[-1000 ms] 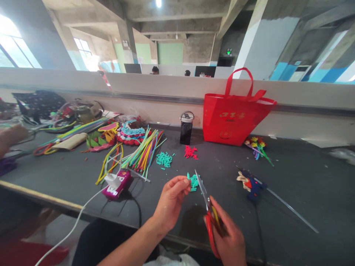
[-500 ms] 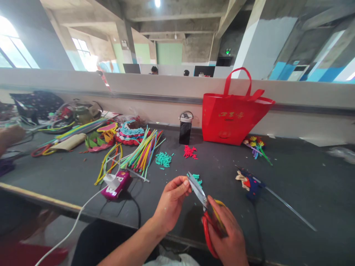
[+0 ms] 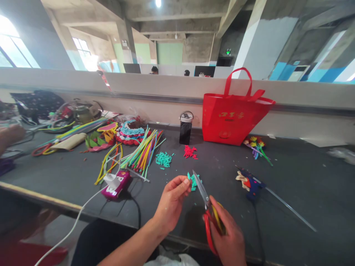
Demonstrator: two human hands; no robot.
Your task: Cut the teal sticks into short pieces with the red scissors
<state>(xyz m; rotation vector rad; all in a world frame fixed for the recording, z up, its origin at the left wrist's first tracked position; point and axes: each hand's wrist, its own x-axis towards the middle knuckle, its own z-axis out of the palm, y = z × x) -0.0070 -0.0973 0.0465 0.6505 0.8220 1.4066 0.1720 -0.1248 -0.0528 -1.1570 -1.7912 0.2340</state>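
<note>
- From the head view, I have the left hand [image 3: 173, 195] over the near part of the table [image 3: 227, 166], thumb and forefinger pinching a small teal piece [image 3: 189, 176] whose pointed tip sticks up above the fingers.
- My right hand [image 3: 229, 233] is wrapped round the red and yellow handles of the scissors [image 3: 200, 187], above the table's near edge; the blades aim toward the far edge, their tip just beside the teal piece. I can't fairly judge from here how far the blades are parted.
- Just behind them I see a teal heap [image 3: 193, 183], partly hidden.
- Farther from the near edge lie a second pile of teal bits [image 3: 163, 159] and, to its right, some red bits [image 3: 190, 152].
- The bottle [image 3: 185, 131] stands upright by the table's far edge, the red bag [image 3: 235, 118] just right of it.
- On the right side I make out a glue gun [image 3: 253, 188], its clear rod [image 3: 290, 209] slanting toward the near edge; a flower bunch [image 3: 257, 146] lies behind it.
- Left of the piles are coloured strips [image 3: 144, 151], with a purple block [image 3: 116, 186] nearer the front edge.
- At far left, another person's hand [image 3: 11, 136] shows, blurred.
</note>
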